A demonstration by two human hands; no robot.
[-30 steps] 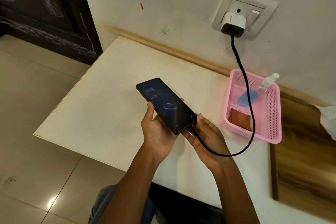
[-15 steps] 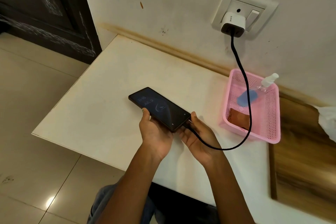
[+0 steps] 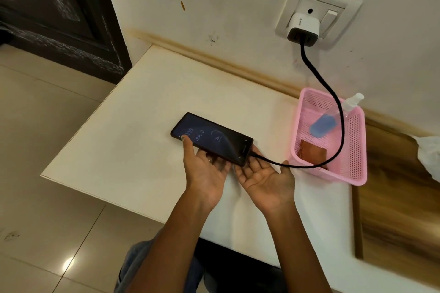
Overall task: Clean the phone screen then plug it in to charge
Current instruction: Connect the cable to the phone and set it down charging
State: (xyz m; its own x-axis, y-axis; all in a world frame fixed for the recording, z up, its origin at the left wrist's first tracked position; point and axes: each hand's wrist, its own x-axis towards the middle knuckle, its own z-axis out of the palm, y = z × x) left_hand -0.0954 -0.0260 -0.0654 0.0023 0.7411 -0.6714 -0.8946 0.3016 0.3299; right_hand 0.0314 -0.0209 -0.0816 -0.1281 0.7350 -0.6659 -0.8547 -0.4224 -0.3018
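A black phone with its lit screen up lies low over the white table. A black cable runs from its near end up to a white charger in the wall socket. My left hand is palm up under the phone's near edge, its thumb resting on the screen's left end. My right hand lies palm up with straight fingers under the phone's cable end, the cable crossing its fingers.
A pink basket stands at the right against the wall, holding a spray bottle with blue liquid and a brown cloth. The cable loops over the basket. A dark door and tiled floor lie to the left.
Both hands have lowered the plugged-in phone from a raised, tilted position down toward the table and leftward. My fingers have opened out flat beneath it.
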